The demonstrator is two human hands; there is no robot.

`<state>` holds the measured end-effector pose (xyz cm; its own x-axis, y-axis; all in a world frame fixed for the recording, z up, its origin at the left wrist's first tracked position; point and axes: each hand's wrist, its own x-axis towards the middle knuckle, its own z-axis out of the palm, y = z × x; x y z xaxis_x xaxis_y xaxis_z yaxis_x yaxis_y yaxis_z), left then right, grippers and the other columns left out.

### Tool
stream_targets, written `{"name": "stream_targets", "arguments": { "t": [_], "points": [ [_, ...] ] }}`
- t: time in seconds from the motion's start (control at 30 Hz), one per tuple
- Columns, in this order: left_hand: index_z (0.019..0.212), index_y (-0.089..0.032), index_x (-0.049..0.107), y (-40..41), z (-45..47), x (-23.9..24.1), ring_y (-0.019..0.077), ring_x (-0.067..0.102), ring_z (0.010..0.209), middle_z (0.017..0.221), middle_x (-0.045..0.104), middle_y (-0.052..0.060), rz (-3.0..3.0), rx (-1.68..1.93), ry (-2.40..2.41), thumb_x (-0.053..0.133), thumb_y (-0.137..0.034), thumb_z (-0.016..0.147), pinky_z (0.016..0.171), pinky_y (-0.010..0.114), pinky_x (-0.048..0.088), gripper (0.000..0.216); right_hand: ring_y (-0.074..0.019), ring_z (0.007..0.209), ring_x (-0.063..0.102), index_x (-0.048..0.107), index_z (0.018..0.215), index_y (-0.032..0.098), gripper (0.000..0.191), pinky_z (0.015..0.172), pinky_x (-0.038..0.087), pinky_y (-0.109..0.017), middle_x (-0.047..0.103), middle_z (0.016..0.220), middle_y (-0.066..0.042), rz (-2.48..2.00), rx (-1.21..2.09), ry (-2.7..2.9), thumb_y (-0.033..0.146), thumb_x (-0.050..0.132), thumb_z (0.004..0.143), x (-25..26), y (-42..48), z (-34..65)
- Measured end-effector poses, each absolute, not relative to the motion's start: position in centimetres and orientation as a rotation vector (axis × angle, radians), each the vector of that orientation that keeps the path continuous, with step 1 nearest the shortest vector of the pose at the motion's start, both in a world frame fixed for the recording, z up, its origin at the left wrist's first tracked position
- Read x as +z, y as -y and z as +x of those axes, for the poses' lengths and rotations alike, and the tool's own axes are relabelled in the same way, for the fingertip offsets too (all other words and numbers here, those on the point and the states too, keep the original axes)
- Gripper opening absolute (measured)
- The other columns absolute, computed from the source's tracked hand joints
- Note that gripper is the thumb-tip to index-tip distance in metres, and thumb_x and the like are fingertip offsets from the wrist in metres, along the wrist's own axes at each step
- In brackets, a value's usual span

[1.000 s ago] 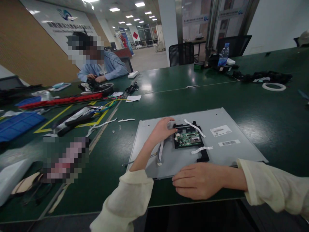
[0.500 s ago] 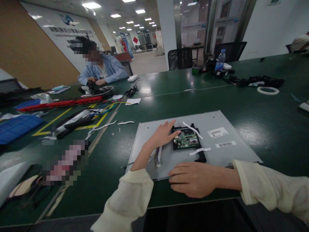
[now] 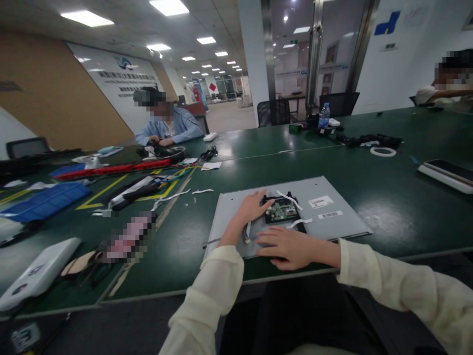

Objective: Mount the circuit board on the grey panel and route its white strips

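Note:
A flat grey metal panel (image 3: 343, 224) with printed labels lies on the green table in front of me. Near its middle is a green circuit board (image 3: 283, 211) in a black frame, with white tape strips (image 3: 289, 199) across the frame's edges. My left hand (image 3: 253, 206) lies on the panel with fingers stretched, its thumb at the board's left edge. Below the board, my right hand (image 3: 290, 248) rests over the panel's near edge, fingers extended and holding nothing. A short cable (image 3: 248, 231) runs on the panel by my left wrist.
To the left are a blue tray (image 3: 48, 201), a long red strip (image 3: 114, 170), a black-and-white bundle (image 3: 131, 192) and a white device (image 3: 39, 273). A tape roll (image 3: 383, 152) and a water bottle (image 3: 324, 116) stand farther right. A co-worker (image 3: 168, 123) sits across the table.
The head view has tilted up and shifted, showing more at the right. My right hand has moved slightly up onto the panel's near edge. My left hand stays beside the board.

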<state>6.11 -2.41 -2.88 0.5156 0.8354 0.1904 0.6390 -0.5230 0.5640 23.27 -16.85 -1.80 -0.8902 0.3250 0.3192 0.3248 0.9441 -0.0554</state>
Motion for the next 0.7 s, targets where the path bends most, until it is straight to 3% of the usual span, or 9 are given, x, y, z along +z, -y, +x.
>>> {"name": "stream_targets", "arguments": {
  "t": [0.2, 0.37, 0.5, 0.63, 0.7],
  "points": [
    [0.145, -0.016, 0.032, 4.5, 6.9, -2.0, 0.024, 0.042, 0.133, 0.144, 0.045, 0.013, 2.518, 0.341, -1.338, 0.036, -0.056, 0.092, 0.11, 0.033, 0.028, 0.066, -0.0249, 0.134, 0.035, 0.051, 0.132, 0.019, 0.042, 0.109, 0.028, -0.046, 0.047, 0.139, -0.012, -0.569, -0.308, 2.738, 0.023, 0.046, 0.091, -2.3, 19.3, 22.6],
    [0.151, -0.019, 0.016, 8.7, 6.0, -0.6, 0.0323, 0.033, 0.138, 0.15, 0.035, 0.016, 2.48, 0.378, -1.622, 0.029, -0.058, 0.093, 0.109, 0.055, 0.022, 0.07, -0.0271, 0.136, 0.033, 0.051, 0.135, 0.021, 0.042, 0.111, 0.023, -0.052, 0.044, 0.143, -0.012, -0.734, -0.449, 2.647, 0.032, 0.045, 0.094, -2.1, 20.5, 25.7],
    [0.148, -0.017, 0.024, 14.2, 3.0, 0.4, 0.0338, 0.03, 0.138, 0.15, 0.035, 0.017, 2.486, 0.548, -1.784, 0.04, -0.049, 0.092, 0.108, 0.058, 0.023, 0.066, -0.0252, 0.13, 0.042, 0.053, 0.132, 0.016, 0.041, 0.108, 0.032, -0.049, 0.052, 0.135, -0.014, -0.964, -0.48, 2.432, 0.027, 0.042, 0.094, -2.7, 21.9, 33.0],
    [0.139, -0.014, 0.039, 22.0, 0.1, 0.7, 0.023, 0.048, 0.127, 0.136, 0.053, 0.015, 2.434, 1.156, -1.686, 0.045, -0.034, 0.091, 0.105, 0.039, 0.036, 0.052, -0.0208, 0.106, 0.061, 0.063, 0.114, 0.014, 0.034, 0.094, 0.048, -0.038, 0.066, 0.113, -0.013, -1.127, -0.488, 1.978, 0.022, 0.038, 0.094, -6.3, 26.9, 39.1],
    [0.126, -0.017, 0.05, 26.1, -0.8, -0.8, 0.0186, 0.062, 0.107, 0.113, 0.067, 0.01, 2.273, 1.455, -1.584, 0.038, -0.033, 0.095, 0.096, 0.033, 0.045, 0.038, -0.0181, 0.09, 0.067, 0.068, 0.099, 0.017, 0.029, 0.083, 0.054, -0.032, 0.07, 0.095, -0.01, -1.064, -0.459, 1.985, 0.02, 0.04, 0.092, -9.4, 30.2, 40.3]
  ]
}}
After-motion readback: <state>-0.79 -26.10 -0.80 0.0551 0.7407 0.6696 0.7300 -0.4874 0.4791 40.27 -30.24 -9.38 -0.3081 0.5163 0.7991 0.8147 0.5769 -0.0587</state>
